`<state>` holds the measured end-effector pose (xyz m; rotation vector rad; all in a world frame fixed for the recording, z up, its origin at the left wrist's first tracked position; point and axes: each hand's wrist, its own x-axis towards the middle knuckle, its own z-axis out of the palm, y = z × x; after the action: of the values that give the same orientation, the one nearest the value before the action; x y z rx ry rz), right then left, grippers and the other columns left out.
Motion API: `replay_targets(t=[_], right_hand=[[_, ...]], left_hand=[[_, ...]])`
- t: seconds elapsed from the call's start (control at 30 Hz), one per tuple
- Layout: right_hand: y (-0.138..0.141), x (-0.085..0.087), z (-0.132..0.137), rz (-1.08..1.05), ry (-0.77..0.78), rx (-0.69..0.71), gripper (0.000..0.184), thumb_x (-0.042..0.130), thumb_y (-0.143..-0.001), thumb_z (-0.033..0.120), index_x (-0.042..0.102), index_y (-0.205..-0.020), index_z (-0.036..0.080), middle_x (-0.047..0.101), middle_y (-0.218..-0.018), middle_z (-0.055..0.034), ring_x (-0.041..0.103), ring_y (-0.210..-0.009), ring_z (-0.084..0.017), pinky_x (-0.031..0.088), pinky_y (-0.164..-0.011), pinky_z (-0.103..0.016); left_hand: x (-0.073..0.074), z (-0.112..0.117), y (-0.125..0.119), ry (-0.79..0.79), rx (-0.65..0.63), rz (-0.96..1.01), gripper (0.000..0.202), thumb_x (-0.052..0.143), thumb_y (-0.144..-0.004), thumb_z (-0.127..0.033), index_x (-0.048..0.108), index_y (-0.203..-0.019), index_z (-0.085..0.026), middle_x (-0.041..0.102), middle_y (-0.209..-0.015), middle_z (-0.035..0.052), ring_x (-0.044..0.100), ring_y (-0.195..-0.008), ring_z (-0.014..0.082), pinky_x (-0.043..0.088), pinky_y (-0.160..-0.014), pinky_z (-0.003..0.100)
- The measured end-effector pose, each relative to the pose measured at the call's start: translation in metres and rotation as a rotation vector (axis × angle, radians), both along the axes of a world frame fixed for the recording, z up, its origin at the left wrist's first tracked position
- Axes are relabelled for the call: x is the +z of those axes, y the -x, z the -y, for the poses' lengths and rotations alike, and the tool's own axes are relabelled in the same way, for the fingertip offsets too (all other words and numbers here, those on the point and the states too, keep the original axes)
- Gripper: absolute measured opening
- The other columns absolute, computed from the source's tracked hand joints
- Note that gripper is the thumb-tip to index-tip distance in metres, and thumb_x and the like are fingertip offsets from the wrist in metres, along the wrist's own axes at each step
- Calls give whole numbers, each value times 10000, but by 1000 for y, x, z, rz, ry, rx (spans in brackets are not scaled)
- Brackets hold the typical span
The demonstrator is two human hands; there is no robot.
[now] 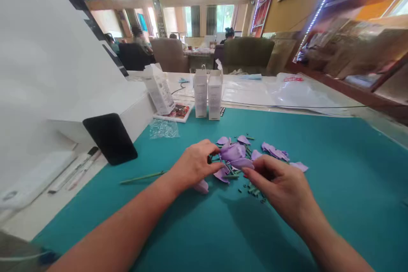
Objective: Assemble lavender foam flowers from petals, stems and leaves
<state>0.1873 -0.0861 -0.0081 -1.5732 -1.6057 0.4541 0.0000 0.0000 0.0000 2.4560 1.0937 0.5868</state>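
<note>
The left hand (pixel 196 162) pinches between thumb and fingers at the base end of a purple flower (pixel 232 151), which hangs in the gap between the two hands, its head turned toward the right. This grip at the base seems meant to steady the bloom while leaving its outer face free. The right hand (pixel 282 183) grasps the edge of a single petal (pixel 241 163) with thumb and fingertips, holding it flat along the flower's near side; an edge grip probably lets the petal's broad face lie against the bloom. Whether the petal is attached there, I cannot tell.

Just beyond and beneath the fingers, loose petals and green stem pieces lie scattered, likely left there to be within easy reach. More cut bits (pixel 254 191) sit just left of the right hand's thumb, and a cluster of petals (pixel 274 152) lies beyond that hand. One petal (pixel 201 186) rests under the left wrist, and a long green stem (pixel 142 177) lies to the left of that forearm, apart from the pile.

The teal mat (pixel 338 195) spreads under everything, perhaps to protect the table. Farther ahead of the left hand are a crumpled clear bag (pixel 164 129) and upright white boxes (pixel 200 93), apparently pushed back for working room.
</note>
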Motion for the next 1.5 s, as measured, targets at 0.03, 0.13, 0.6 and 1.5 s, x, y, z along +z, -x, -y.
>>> replay_targets(t=[0.03, 0.13, 0.6, 1.5], right_hand=[[0, -1, -1, 22, -5, 8, 262, 589, -792, 424, 563, -642, 211, 531, -520, 40, 434, -441, -94, 314, -420, -210], [0, -5, -4, 70, -26, 10, 279, 582, -793, 413, 523, -608, 212, 505, -487, 44, 419, -426, -93, 293, -410, -211], [6, -8, -10, 111, 50, -36, 333, 560, -760, 440, 449, -542, 215, 438, -454, 50, 365, -427, -92, 263, -412, -214], [7, -13, -13, -23, 170, -2, 349, 584, -736, 449, 451, -524, 205, 433, -456, 49, 361, -433, -88, 263, -395, -208]], left_hand=[[-1, 1, 0, -10, 4, 0, 231, 699, -778, -299, 651, -940, -141, 603, -865, 20, 581, -730, 142, 463, -685, 253], [-3, 3, 0, -28, 8, 5, 195, 688, -782, -280, 648, -924, -152, 602, -867, 17, 582, -749, 147, 464, -703, 260], [-7, 5, -4, 8, -26, 59, 162, 687, -748, -218, 627, -889, -168, 578, -847, 6, 566, -745, 138, 458, -688, 246], [-10, 10, -9, -41, -13, -55, 104, 642, -762, -189, 606, -857, -164, 587, -822, 1, 555, -701, 130, 440, -644, 234]])
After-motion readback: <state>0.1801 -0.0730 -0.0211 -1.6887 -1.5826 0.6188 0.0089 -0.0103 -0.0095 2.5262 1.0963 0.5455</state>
